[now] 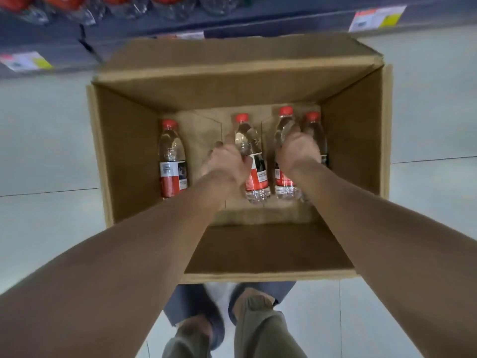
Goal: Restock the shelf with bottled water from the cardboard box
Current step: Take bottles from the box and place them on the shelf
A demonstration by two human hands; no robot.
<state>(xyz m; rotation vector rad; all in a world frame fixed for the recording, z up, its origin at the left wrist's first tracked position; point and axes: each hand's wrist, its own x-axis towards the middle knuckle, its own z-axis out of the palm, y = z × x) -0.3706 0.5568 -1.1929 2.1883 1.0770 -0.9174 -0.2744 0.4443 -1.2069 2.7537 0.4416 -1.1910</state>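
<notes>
Both hands grasp bottles: left hand [224, 164] one bottle [251, 161], right hand [296, 149] another [285, 130]. Cardboard box [129, 156] holds two more, at 9 and 3 o'clock; shelf [154, 29] at 12 partly stocked.

The open cardboard box [240, 81] stands on the floor below me, flaps out. Four clear bottles with red caps and red-white labels lie on its bottom: one [171, 161] alone by the box's left wall, one [251, 156] mid-box, two [285, 125] [313, 130] close together by the right wall.
</notes>
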